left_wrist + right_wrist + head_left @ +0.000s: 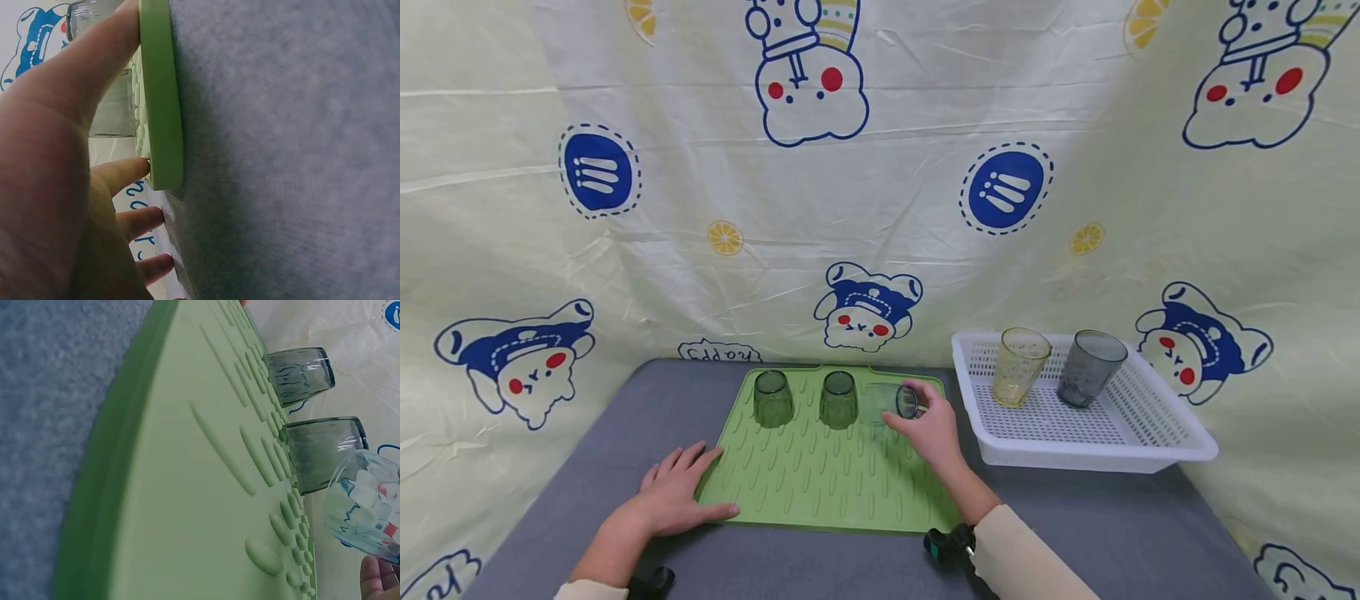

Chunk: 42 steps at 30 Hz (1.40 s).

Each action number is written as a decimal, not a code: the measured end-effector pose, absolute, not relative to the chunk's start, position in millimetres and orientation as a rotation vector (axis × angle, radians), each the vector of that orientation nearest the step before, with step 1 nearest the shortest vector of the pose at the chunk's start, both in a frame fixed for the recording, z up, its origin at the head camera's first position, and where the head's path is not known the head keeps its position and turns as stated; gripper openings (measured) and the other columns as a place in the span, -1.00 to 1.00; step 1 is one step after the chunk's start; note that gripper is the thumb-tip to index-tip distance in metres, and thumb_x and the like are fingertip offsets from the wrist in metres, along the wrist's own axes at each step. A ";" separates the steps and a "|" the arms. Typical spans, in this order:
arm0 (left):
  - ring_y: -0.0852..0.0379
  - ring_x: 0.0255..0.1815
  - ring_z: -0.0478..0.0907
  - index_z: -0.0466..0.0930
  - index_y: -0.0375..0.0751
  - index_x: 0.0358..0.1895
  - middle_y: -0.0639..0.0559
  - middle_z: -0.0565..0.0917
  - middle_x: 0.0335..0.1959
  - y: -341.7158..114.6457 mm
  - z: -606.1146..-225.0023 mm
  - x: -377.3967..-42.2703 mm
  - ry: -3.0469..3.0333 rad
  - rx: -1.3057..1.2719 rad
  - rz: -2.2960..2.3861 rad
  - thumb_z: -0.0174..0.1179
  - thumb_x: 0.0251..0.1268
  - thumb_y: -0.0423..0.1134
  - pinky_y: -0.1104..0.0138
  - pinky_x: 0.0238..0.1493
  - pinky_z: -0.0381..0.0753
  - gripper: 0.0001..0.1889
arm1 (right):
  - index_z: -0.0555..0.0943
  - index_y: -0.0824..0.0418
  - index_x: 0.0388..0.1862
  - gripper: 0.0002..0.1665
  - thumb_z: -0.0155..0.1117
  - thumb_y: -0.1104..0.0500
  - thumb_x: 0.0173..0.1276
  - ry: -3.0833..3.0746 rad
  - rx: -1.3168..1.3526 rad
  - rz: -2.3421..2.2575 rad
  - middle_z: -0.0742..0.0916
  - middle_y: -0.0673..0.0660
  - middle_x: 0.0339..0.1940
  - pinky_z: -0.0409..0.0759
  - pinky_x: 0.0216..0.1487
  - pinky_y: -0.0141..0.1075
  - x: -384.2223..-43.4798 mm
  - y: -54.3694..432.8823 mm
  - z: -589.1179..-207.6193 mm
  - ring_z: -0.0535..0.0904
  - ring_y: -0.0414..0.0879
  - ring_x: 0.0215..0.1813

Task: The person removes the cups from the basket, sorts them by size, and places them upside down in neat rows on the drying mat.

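Observation:
My right hand (934, 427) grips a clear, faintly blue drinking glass (880, 403) by its base end, holding it on its side over the right back part of a green drying mat (805, 500). In the right wrist view the glass's mouth (350, 506) faces the two other glasses. Those, a dark green-grey glass (773, 402) and a similar glass (838, 402), stand upside down in a row along the mat's back. My left hand (673, 498) rests at the mat's front left corner, fingers spread, its thumb on the front edge.
A white perforated plastic basket (1090, 454) stands right of the mat, holding a yellowish glass (1021, 367) and a grey glass (1090, 368), both upright. Grey cloth (820, 567) covers the table. A printed curtain (910, 200) hangs behind it.

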<state>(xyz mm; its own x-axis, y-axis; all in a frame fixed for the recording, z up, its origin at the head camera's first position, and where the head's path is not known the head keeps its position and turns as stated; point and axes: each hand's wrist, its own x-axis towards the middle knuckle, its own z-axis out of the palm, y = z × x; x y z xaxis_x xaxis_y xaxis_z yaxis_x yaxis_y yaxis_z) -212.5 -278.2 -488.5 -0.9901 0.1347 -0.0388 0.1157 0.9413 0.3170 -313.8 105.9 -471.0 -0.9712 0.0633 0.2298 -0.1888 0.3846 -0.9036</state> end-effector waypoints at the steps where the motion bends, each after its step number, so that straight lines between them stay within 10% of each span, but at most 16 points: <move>1: -0.58 0.50 0.15 0.32 -0.16 0.52 -0.39 0.26 0.54 -277.7 -486.5 -212.1 3.029 0.196 0.487 0.33 -0.01 0.52 -0.53 0.29 0.16 0.11 | 0.58 0.15 0.32 -0.23 0.64 0.14 0.11 -2.422 0.099 1.614 0.69 0.21 0.20 0.63 0.26 0.03 -315.2 105.4 -471.4 0.59 0.11 0.29; 42: -0.62 0.51 0.11 0.29 -0.17 0.54 -0.41 0.26 0.55 -279.5 -484.0 -210.6 3.018 0.196 0.514 0.36 -0.05 0.50 -0.54 0.34 0.10 0.15 | 0.56 0.14 0.34 -0.17 0.67 0.05 0.08 -2.441 -0.001 1.544 0.70 0.24 0.19 0.65 0.09 0.02 -353.5 108.1 -473.9 0.63 0.13 0.17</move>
